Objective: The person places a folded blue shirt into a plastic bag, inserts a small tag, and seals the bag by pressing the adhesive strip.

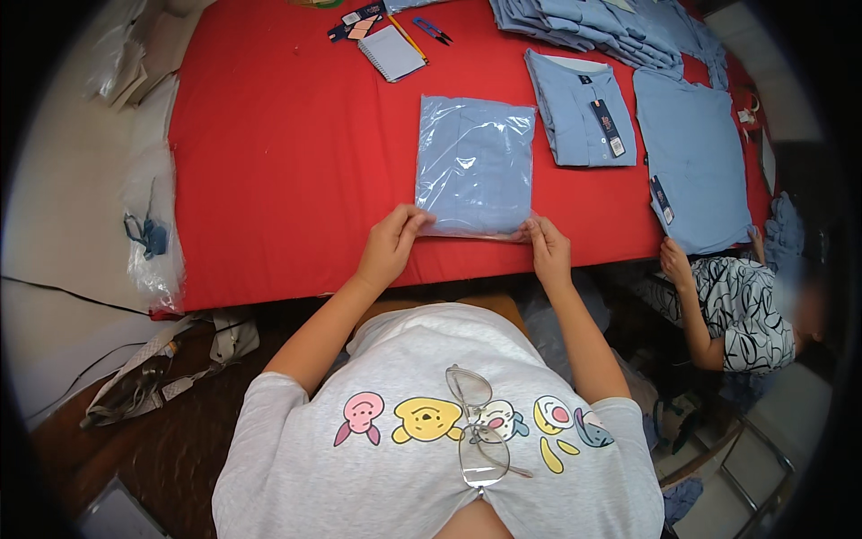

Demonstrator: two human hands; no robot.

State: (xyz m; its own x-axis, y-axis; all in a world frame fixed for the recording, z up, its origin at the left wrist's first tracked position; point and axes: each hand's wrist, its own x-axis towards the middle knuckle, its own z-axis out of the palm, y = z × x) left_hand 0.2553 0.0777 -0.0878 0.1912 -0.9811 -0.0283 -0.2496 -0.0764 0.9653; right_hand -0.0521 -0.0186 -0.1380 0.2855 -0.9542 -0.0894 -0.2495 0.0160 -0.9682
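Note:
A folded light-blue garment in a clear plastic bag (pixel 474 162) lies on the red-covered table in front of me. My left hand (pixel 391 244) pinches the bag's near left corner between thumb and fingers. At the near right corner, my right hand (pixel 547 247) grips the plastic edge the same way. The bag's surface shines and wrinkles, and the garment inside looks flat. Just right of it rests a folded blue shirt (pixel 584 112) with a dark hang tag (pixel 608 128) on its front, outside any bag.
A co-worker (pixel 736 310) at the right handles another blue garment (pixel 696 162). Stacked blue garments (pixel 588 31) lie at the far right. A spiral notepad (pixel 392 54), a yellow pencil (pixel 407 36) and blue thread snips (pixel 432 31) lie far off on the red tablecloth (pixel 287 162). Clear plastic (pixel 154 207) hangs at the left edge.

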